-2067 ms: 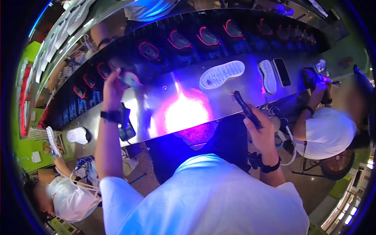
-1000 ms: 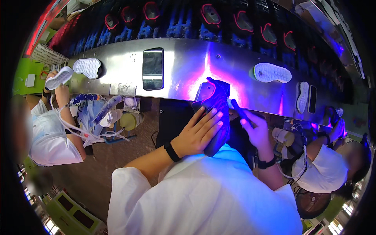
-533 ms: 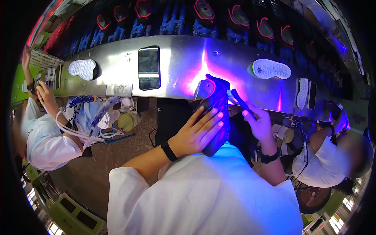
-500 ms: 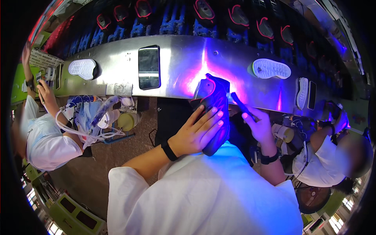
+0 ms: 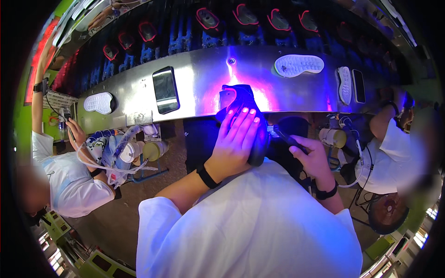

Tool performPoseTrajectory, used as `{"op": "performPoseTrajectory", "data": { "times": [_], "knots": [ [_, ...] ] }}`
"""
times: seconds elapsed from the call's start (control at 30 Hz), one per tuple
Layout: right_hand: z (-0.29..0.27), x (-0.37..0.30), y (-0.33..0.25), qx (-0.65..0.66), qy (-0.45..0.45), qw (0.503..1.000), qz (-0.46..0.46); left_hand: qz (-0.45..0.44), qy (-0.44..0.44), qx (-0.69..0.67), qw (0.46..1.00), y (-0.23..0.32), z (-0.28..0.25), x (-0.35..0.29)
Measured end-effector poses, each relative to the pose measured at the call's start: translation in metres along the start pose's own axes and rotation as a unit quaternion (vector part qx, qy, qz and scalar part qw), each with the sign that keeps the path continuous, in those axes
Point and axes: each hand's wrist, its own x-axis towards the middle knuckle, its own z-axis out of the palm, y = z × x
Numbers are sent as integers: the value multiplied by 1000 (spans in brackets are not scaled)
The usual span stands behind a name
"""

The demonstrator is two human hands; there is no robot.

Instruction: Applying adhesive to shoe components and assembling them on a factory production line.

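At near edge of worktop (image 5: 132,90), shoe (image 5: 261,144) lay under left hand (image 5: 230,156), fingers straight, grip beneath unclear. Right hand (image 5: 313,156) gripped brush (image 5: 289,139), tip just beside shoe. Brushing seemed in hand; next stroke probably needed steady shoe.

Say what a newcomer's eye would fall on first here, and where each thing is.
Probably the pink-violet glow on the metal bench, mid-picture, around the far end of the dark shoe under the left hand. Next, the dark-handled tool in the right hand, just right of the shoe. Then the red-edged dark shoe-like pieces in a row beyond the bench, along the top.
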Motion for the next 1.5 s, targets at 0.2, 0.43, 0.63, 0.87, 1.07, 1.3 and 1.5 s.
{"op": "performPoseTrajectory", "data": {
  "times": [0.2, 0.43, 0.63, 0.87, 1.07, 1.3, 1.5],
  "knots": [
    [-6, -13, 22, 60, 40, 997, -7, -11, -28, -2, 1000, 19, -2, 22],
    [-3, -21, 35, 121, 52, 991, 10, -12, -53, 60, 997, 32, 0, 47],
    [-4, -34, 27, 236, 19, 971, 32, -46, -51, 81, 994, 36, 1, 69],
    [-16, -31, 0, 162, 120, 979, 29, -63, 2, 44, 997, 30, 6, 111],
    [-45, -4, -40, -128, 210, 963, -108, -63, 10, 5, 998, 11, 5, 133],
    [-59, 51, -53, -189, 194, 942, -197, -99, 16, -46, 994, -17, -8, 149],
    [-39, 88, -22, -125, 198, 951, -202, -124, -107, 10, 987, -54, -31, 140]
  ]
}}
